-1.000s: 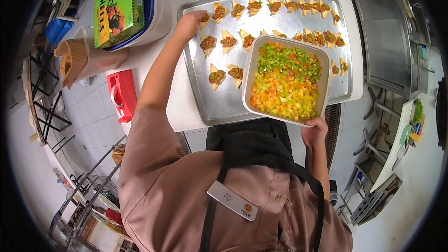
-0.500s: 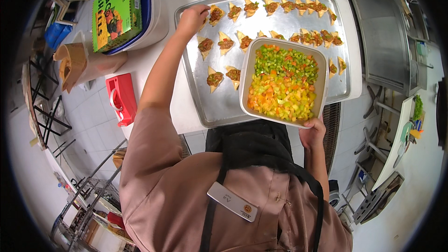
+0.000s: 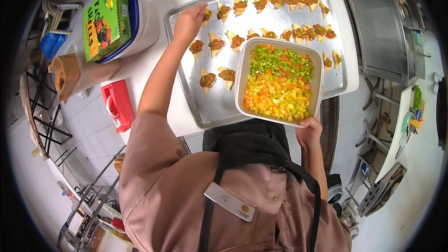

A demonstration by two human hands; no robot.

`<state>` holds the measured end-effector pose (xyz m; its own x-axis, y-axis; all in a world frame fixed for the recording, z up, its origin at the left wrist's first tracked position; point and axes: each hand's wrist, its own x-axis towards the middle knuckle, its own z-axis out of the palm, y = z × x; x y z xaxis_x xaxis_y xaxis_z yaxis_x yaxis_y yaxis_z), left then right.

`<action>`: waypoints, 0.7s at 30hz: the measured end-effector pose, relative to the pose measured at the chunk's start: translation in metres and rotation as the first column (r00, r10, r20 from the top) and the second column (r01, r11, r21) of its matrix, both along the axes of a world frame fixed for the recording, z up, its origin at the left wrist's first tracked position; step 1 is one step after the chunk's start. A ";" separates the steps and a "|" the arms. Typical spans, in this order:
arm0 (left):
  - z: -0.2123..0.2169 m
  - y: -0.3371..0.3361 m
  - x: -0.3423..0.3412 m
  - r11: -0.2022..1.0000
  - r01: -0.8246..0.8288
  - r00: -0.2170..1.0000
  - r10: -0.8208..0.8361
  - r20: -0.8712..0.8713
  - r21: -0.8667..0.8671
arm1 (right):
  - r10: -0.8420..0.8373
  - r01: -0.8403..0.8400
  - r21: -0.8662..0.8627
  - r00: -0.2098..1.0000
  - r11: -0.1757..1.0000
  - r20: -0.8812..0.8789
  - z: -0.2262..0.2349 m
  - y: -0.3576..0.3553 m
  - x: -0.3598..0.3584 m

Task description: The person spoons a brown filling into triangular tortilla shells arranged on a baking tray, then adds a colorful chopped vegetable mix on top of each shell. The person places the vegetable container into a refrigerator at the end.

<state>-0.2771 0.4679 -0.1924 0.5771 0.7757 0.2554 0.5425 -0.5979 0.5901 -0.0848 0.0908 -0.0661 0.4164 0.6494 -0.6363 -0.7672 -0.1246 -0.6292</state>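
Note:
My left hand (image 3: 189, 21) is over the far left corner of a large metal tray (image 3: 217, 109). Its fingertips are pressed together beside a folded triangular chip (image 3: 206, 16) with reddish-brown topping; anything pinched in them is hidden. Several similar topped chips (image 3: 216, 44) lie in rows on the tray. A square beige tub (image 3: 318, 72) is gripped at its near right corner by my right hand (image 3: 310, 131), thumb on the rim. Inside are diced green peppers (image 3: 282, 64) and yellow-orange diced vegetables (image 3: 278, 97). Held above the tray's near right part, the tub covers some chips.
Left of the tray on the white table (image 3: 156, 63) stands a blue-lidded white bucket (image 3: 144, 25) bearing a green box (image 3: 106, 22). Nearby are a clear container with a brown paper bag (image 3: 65, 77) and a red item with a white loop (image 3: 119, 105). Steel equipment (image 3: 385, 32) stands at right.
The whole view has shifted slightly. Against the tray, my left fingertips have moved a little right and away from me. My right hand keeps the tub nearly in place.

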 end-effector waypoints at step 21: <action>0.133 -0.143 0.032 0.747 0.534 0.788 -0.609 -0.088 -0.396 | 0.017 -0.016 0.105 1.000 0.994 -0.010 -0.012 0.044 0.006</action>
<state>-0.2447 0.3249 -0.0597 0.9472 0.2955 -0.1245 0.2894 -0.6207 0.7287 -0.0790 0.1351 -0.0785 0.3985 0.7197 -0.5686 -0.7725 -0.0709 -0.6311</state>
